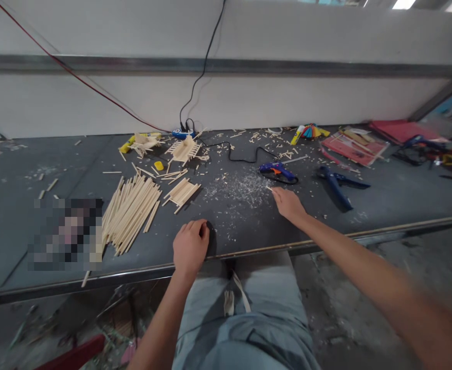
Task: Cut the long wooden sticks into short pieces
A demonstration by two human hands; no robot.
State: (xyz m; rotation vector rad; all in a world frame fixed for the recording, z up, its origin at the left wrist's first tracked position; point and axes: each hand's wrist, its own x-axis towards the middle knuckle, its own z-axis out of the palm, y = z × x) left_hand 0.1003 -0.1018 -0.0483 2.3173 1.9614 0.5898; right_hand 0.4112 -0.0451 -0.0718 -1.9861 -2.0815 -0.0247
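Note:
My left hand [190, 246] rests near the front edge of the dark table [326, 221], its fingers curled shut around a small dark object I cannot make out. My right hand [287, 202] reaches forward over the table and pinches a short wooden stick piece at its fingertips, just in front of a blue glue gun [274, 168]. A pile of long wooden sticks [131, 211] lies left of my left hand, with a small panel of glued sticks [181, 192] beside it.
Two stick-built models [183, 149] stand at the back by a power strip [182, 133] with black and red cables. Blue cutters [337, 185], red folders [355, 146], coloured sticks [310, 132], a yellow cap [158, 165] and wood chips lie around. My lap is below the table edge.

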